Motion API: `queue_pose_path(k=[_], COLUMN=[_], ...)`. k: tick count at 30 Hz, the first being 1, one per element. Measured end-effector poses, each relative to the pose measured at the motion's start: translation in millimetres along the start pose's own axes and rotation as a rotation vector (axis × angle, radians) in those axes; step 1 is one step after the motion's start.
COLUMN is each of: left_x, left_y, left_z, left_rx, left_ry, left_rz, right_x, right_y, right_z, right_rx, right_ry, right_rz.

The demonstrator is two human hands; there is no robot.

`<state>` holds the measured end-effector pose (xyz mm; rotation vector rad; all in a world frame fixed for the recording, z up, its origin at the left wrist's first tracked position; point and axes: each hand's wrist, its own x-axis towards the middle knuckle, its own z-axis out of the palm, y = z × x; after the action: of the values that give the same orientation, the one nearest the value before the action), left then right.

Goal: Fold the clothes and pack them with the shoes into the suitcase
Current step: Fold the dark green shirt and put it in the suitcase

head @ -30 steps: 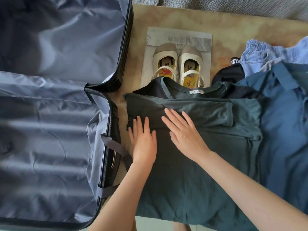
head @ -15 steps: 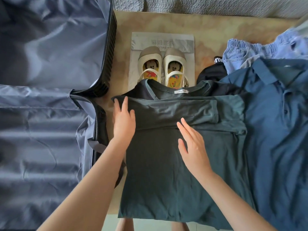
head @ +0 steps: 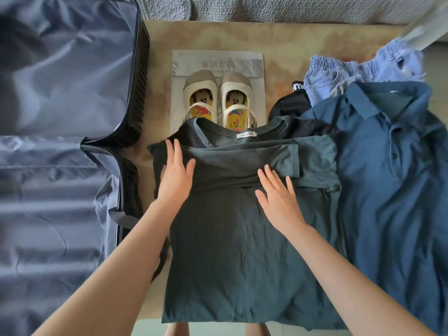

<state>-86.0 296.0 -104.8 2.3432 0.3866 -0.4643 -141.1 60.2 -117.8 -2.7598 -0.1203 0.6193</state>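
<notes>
The dark green T-shirt (head: 230, 251) lies right under both grips. The left grip (head: 175, 175) is a bare hand. It rests flat on the shirt's left side, near the top, with its fingers straight and a little apart, and it holds nothing. The right grip (head: 278, 197) lies flat on the middle of the shirt, a bit closer to the person. Its fingers are straight and spread too, and nothing is in it.

The shirt is smooth and long. One sleeve is folded across the chest, and it runs between the two grips. The neck, with a small white label, is just past the fingertips.

A pair of cream shoes (head: 218, 98) with cartoon pictures inside stands just past the neck, on a grey paper sheet (head: 218, 60). The open suitcase (head: 60, 166), lined in grey-blue, is left of the left grip. A blue polo shirt (head: 392, 178) lies right of the right grip. Past it are light blue shorts (head: 351, 71) and a black cloth (head: 291, 105).

Everything sits on a tan worktop (head: 291, 40). A grey sofa (head: 266, 8) is at the far edge.
</notes>
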Motion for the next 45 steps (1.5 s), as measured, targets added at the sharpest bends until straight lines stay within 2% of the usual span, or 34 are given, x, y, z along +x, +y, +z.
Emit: queue_pose_path(k=[2, 6, 9, 11, 16, 19, 22, 24, 29, 33, 36, 38, 41, 45], left_x=[2.8, -5.3, -8.1, -2.4, 17.5, 24.2, 28.0, 28.2, 15.3, 9.3, 5.4, 2.4, -1.8, -5.6], left_y=[6.1, 16.9, 12.0, 8.2, -6.1, -13.3, -11.3, -10.3, -2.2, 4.4, 6.2, 6.8, 12.0, 21.4], left_z=[-5.8, -9.3, -8.8, -13.0, -29.6, -30.4, -29.0, -29.7, -40.9, -58.1, -73.4, -81.9, -88.6, -91.3], left_rx=[-0.001, -0.067, -0.03, -0.059, -0.214, -0.346, -0.448, -0.488, -0.547, -0.565, -0.512, -0.471, -0.468, -0.506], left_ry=[0.042, 0.187, 0.204, 0.21, 0.192, 0.166, 0.211, 0.253, 0.295, 0.24, 0.201, 0.185, 0.144, 0.093], left_rz=[0.042, 0.03, 0.016, -0.065, -0.424, -0.533, -0.584, -0.566, -0.395, -0.35, -0.276, -0.22, -0.184, -0.174], right_x=[1.8, -12.6, -29.2, -36.4, -37.0, -33.2, -32.4, -33.4, -40.8, -41.0, -32.3, -25.7, -13.1, -5.6], right_y=[1.2, 7.0, 13.5, 9.1, -31.1, -48.2, -54.3, -57.9, -89.1, -139.4, -179.0, -203.4, -225.5, -226.4], right_z=[-0.8, -8.6, -13.4, -15.6, -8.9, -2.9, -3.6, -1.4, 13.1, 17.8, 22.8, 28.3, 35.8, 37.7], right_rx=[0.066, 0.315, 0.333, 0.352, 0.437, 0.503, 0.558, 0.565, 0.638, 0.723, 0.754, 0.754, 0.679, 0.677], right_ry=[0.028, 0.257, 0.326, 0.314, 0.226, 0.203, 0.232, 0.235, 0.174, 0.107, 0.125, 0.177, 0.391, 0.517], right_rz=[0.003, 0.101, 0.133, 0.102, 0.02, 0.04, 0.068, 0.07, 0.054, 0.091, 0.174, 0.269, 0.408, 0.445])
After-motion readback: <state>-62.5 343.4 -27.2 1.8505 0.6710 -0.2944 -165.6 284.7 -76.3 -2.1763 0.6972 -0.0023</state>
